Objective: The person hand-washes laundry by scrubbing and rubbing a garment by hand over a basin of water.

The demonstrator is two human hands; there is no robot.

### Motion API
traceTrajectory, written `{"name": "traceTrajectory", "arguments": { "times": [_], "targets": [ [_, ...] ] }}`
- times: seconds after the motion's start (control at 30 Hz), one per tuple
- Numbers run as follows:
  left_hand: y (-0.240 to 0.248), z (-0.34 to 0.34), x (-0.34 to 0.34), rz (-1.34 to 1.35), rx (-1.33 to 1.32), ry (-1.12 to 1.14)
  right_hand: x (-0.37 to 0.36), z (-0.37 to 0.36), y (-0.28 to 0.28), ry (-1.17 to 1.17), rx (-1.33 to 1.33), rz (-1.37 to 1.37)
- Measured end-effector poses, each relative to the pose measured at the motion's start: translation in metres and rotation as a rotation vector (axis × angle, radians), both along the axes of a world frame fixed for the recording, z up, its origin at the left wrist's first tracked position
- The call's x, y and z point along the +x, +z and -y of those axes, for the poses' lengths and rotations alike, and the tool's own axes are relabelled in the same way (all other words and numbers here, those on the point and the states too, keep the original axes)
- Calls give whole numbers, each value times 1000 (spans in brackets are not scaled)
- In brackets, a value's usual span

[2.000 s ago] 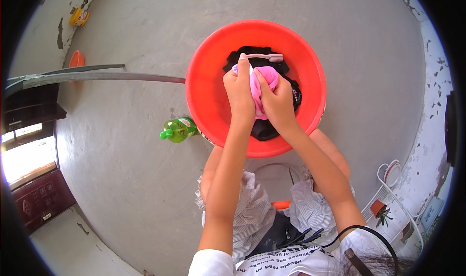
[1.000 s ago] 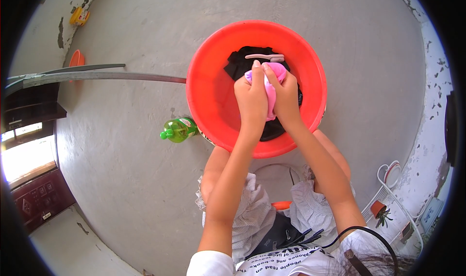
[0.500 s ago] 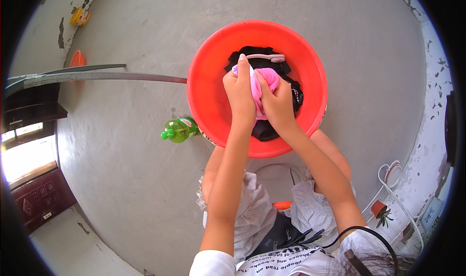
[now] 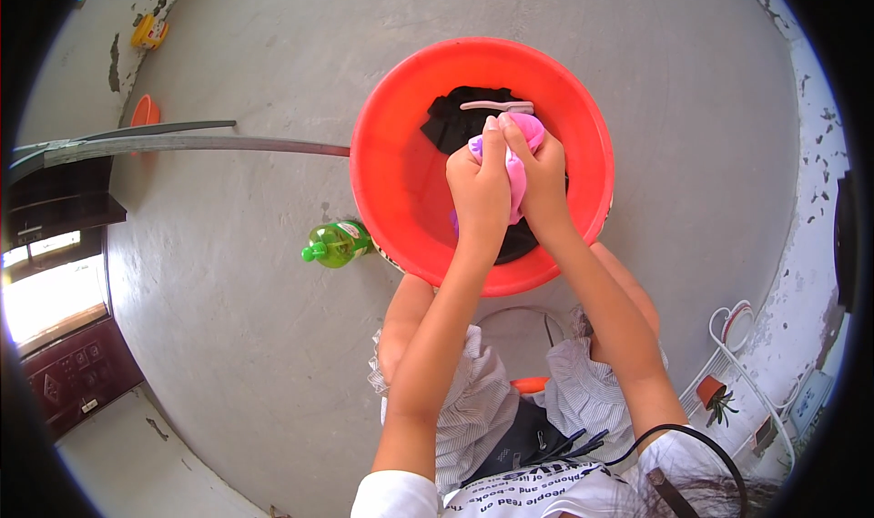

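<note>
Over a wide red basin (image 4: 390,145), my left hand (image 4: 480,195) and my right hand (image 4: 544,186) grip one pink cloth (image 4: 516,183) between them. Both hands are closed, with the thumbs side by side on top. Part of the cloth bulges out beyond my right thumb, and a purple-and-white bit shows by the left one. Below lie black clothes (image 4: 448,125), partly hidden by my hands and wrists. A pale pink brush (image 4: 482,106) rests on them, its far end partly behind the cloth.
A green bottle (image 4: 337,244) lies or stands beside the basin at left. A grey metal bar (image 4: 200,143) reaches the basin's left rim. Farther off are a small orange basin (image 4: 146,110), a yellow container (image 4: 149,32), and a potted plant (image 4: 712,392) by a white rack (image 4: 751,386).
Both hands have shifted a little to the right with the pink cloth and drawn closer together. The thumbs now meet, and more of the basin's left inside shows.
</note>
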State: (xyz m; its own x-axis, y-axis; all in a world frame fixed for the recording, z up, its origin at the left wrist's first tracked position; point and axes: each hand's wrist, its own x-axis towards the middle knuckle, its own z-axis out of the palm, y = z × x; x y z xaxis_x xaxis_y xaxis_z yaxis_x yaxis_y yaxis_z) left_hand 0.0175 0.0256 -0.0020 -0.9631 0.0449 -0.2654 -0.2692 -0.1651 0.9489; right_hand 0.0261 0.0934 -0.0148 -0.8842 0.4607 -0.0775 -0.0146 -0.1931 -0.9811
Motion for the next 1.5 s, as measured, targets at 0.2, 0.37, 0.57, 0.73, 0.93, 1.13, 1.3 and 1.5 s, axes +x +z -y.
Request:
{"name": "traceTrajectory", "arguments": {
  "times": [0.2,0.37,0.57,0.73,0.93,1.13,1.3,1.5],
  "targets": [
    [3,9,-12,-17,82,56,5,12,6,22,95,-4],
    [2,8,-19,38,105,105,8,15,2,25,162,8],
    [8,-7,-5,19,87,36,-2,-2,-1,1,14,-12],
    [0,-3,-2,63,59,-8,-3,-5,-1,18,-23,18],
    [3,5,-11,12,93,49,0,8,1,2,53,-6],
    [9,11,-16,-15,91,72,5,13,7,66,120,-5],
    [6,-3,-3,13,8,44,-1,-3,0,45,29,30],
    [2,0,-1,48,17,-5,-3,0,1,4,-11,3]
  ]
}}
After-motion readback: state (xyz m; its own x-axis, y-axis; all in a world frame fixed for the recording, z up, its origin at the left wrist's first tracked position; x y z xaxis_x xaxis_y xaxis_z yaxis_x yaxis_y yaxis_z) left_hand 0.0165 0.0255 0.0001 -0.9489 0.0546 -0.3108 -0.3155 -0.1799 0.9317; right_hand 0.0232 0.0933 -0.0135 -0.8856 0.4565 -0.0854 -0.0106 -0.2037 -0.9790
